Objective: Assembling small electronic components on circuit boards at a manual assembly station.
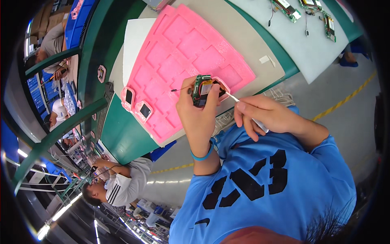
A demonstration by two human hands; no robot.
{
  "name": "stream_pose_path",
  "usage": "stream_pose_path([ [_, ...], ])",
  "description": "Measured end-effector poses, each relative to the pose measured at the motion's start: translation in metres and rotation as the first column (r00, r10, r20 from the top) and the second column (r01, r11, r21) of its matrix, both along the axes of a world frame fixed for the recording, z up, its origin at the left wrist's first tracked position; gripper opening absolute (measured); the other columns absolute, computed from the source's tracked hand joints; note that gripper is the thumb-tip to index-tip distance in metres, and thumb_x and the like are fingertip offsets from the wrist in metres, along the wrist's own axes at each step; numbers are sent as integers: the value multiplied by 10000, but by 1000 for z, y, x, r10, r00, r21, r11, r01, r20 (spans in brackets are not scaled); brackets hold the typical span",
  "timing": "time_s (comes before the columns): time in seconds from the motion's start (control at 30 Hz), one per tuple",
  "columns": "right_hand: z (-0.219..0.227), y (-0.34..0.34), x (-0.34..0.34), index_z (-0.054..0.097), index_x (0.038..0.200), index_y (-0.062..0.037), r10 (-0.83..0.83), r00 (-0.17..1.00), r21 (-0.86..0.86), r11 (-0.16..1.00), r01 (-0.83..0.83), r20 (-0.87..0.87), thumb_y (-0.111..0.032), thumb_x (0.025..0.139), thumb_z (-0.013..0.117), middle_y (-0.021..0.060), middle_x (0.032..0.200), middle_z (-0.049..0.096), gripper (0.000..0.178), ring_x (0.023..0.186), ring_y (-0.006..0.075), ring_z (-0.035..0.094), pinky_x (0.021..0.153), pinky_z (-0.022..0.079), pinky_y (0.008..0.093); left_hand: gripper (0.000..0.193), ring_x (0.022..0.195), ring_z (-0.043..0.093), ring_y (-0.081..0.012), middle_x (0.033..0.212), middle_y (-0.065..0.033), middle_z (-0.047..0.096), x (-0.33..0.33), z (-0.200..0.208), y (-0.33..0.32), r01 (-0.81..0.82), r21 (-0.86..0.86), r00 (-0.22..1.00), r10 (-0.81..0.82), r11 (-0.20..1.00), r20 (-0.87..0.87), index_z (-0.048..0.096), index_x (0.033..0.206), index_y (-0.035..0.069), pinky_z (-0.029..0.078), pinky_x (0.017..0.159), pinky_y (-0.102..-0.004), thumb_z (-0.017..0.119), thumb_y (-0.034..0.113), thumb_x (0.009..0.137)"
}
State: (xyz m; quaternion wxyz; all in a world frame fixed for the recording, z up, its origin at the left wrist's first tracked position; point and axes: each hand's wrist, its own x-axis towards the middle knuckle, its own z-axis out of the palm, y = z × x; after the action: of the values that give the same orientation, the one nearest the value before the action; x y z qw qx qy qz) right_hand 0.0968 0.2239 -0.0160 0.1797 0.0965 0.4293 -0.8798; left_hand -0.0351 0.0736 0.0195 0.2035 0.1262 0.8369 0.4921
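Observation:
My left hand [198, 116] is closed round a small green circuit board [196, 89] with a yellow-labelled battery [206, 87]. A pink-rimmed device casing [222, 83] sits right beside the board, partly behind my fingers. Between the thumb and fingers of my right hand [264, 114] is a slim white stick-like tool [232, 96]. Its thin tip points at the casing and seems to reach its edge; whether it touches cannot be made out. Both hands are over the near edge of a pink moulded tray [178, 57] with square recesses.
Two pink-framed devices with dark screens, one [128, 97] and another [144, 110], lie by the tray's left edge. Several circuit boards [287, 9] rest on a white foam sheet [300, 49] at the far right. A green rail [61, 126] runs along the left; a co-worker [126, 179] sits beyond.

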Motion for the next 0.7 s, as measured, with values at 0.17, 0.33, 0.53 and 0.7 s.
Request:
stream_pose_path([
  [0.17, -2, -10, -7, 626, 982, -24, 24, 996, -32, 999, -21, 82, -283, 1204, 369, 60, 577, 657, 427, 416, 99, 467, 443, 366, 212, 318, 645, 659, -122, 933, -121, 739, -2, -3, -6, -32, 99, 994, 21, 995, 103, 625, 1226, -26, 535, 545, -219, 786, 38, 959],
  [0.33, -4, -15, -10, 618, 960, -33, -41, 993, -50, 998, 46, 106, -286, 1206, 372, 47, 553, 633, 430, 389, 89, 434, 417, 338, 213, 322, 628, 650, -107, 914, -117, 729, -3, -8, -11, -11, 140, 994, -4, 990, 109, 611, 1245, -15, 516, 520, -213, 774, 43, 974],
  [0.53, -6, -17, -14, 617, 964, -32, -32, 994, -66, 997, 39, 107, -296, 1206, 374, 38, 534, 608, 433, 369, 87, 407, 400, 311, 215, 321, 623, 639, -106, 902, -107, 719, -2, -7, -9, -12, 152, 995, -2, 988, 96, 605, 1251, -17, 514, 520, -215, 764, 32, 977],
  [0.7, -12, -20, -12, 626, 994, -26, -15, 997, -98, 995, 23, 79, -301, 1204, 381, 37, 527, 600, 424, 362, 83, 395, 394, 297, 214, 319, 622, 633, -103, 897, -105, 715, -2, -8, -10, -17, 173, 993, -3, 985, 115, 604, 1254, -17, 511, 516, -213, 760, 30, 979],
])
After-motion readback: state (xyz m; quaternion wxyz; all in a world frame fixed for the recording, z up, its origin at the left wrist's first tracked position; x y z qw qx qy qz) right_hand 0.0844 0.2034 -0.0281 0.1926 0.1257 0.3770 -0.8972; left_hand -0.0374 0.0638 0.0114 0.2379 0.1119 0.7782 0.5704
